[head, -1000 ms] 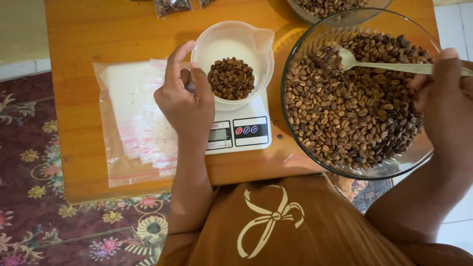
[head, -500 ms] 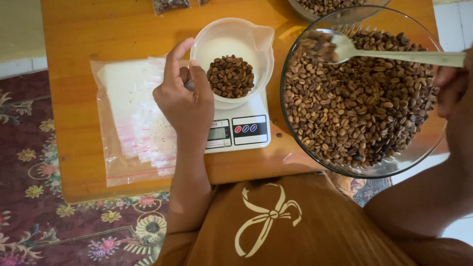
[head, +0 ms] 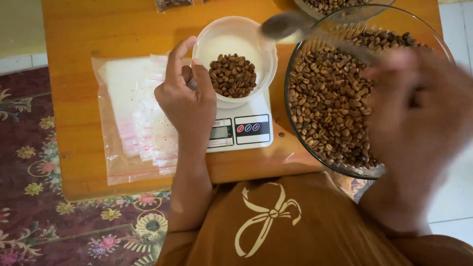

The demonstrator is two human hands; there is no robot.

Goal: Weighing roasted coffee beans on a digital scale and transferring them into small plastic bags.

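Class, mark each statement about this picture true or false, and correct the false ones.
1. The white cup stands on a kitchen scale. True.
2. The left hand grips the cup at its side. True.
3. The glass bowl is empty. False: it holds many coffee beans.
4. The right hand holds a knife. False: it holds a spoon, blurred above the cup.
5. Clear plastic bags lie left of the scale. True.

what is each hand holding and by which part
The left hand grips the white measuring cup at its near-left rim. The right hand, blurred, holds a spoon by its handle end.
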